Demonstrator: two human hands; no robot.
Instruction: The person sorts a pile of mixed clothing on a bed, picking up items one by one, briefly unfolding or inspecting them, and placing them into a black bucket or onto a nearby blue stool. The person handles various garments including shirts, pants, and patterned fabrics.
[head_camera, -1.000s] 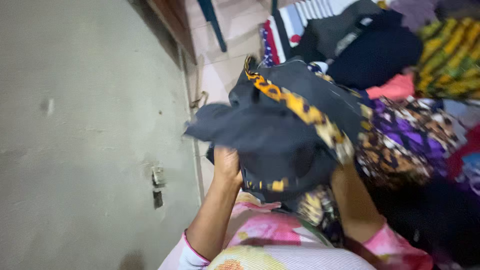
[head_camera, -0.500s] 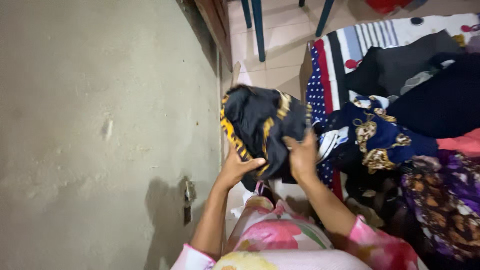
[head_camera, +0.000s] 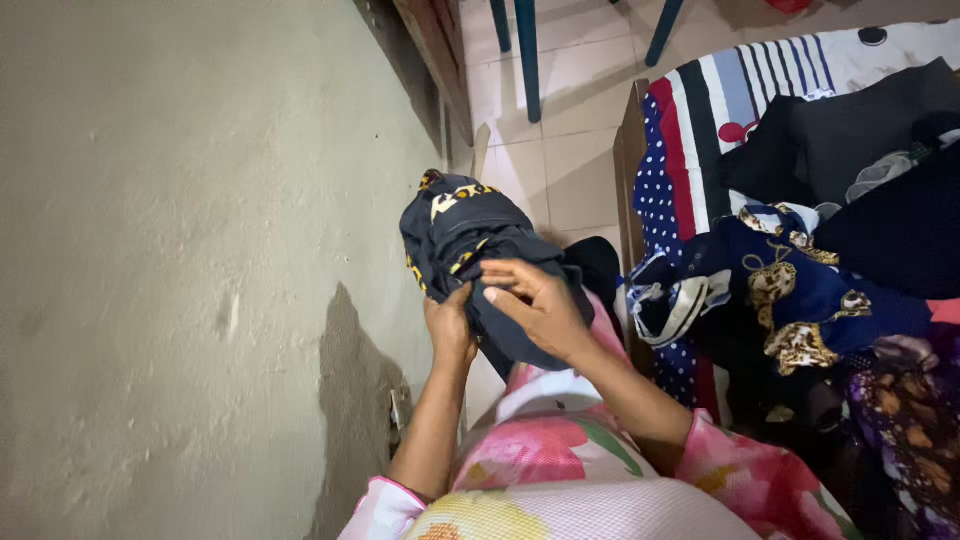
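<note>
While the floral pink sleeves fill the bottom edge of the view, both hands work just above them on a dark garment with yellow patterned trim (head_camera: 470, 245), held up in the air between the person's lap and the wall. The left hand (head_camera: 450, 325) grips the bundle from underneath, fingers clenched into the cloth. The right hand (head_camera: 535, 305) lies over the near side, fingers (head_camera: 505, 292) curled on a fold and pressing it down. By the look of it the garment is already gathered into a compact, roughly folded bundle, though loose edges hang at the near end and it has not been set down anywhere. To the right, a bed (head_camera: 690, 120) with a striped and dotted sheet carries a heap of unsorted clothes (head_camera: 800, 290), dark blue, black and patterned, which look still unfolded. To the left rises a bare grey plastered wall (head_camera: 180, 250). Farther off lies a pale tiled floor (head_camera: 570, 150) with blue chair legs (head_camera: 527, 55).
</note>
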